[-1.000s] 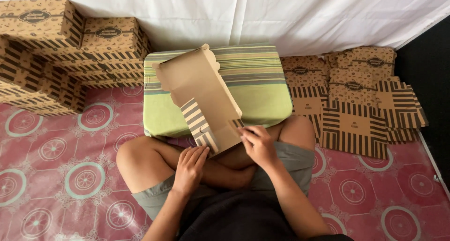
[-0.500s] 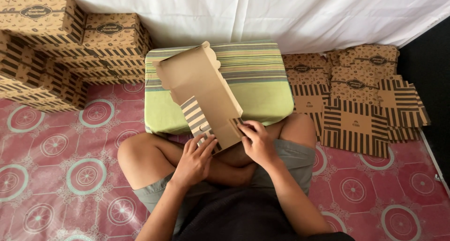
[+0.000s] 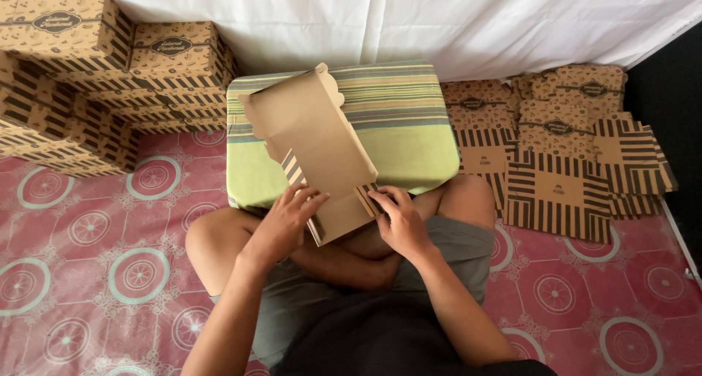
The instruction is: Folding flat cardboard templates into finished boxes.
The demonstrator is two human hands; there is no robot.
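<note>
Both my left hand (image 3: 281,226) and right hand (image 3: 397,222) are clamped on the half-folded flat brown striped cardboard box blank (image 3: 314,153) over my lap, side flaps still unfolded, finished boxes (image 3: 110,76) stacked at 10 o'clock.

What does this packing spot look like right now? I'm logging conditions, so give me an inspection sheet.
Surface: pink patterned floor mat; striped green cushion in front of the seated person.
Job's things: brown cardboard box blank, partly folded, leaning over the cushion.
Clutter: stack of folded boxes at far left; pile of flat box blanks at right.
Grippers: left hand and right hand both grip the blank's near end.
Cables: nothing seen.
Surroundings: white sheet hangs behind.
</note>
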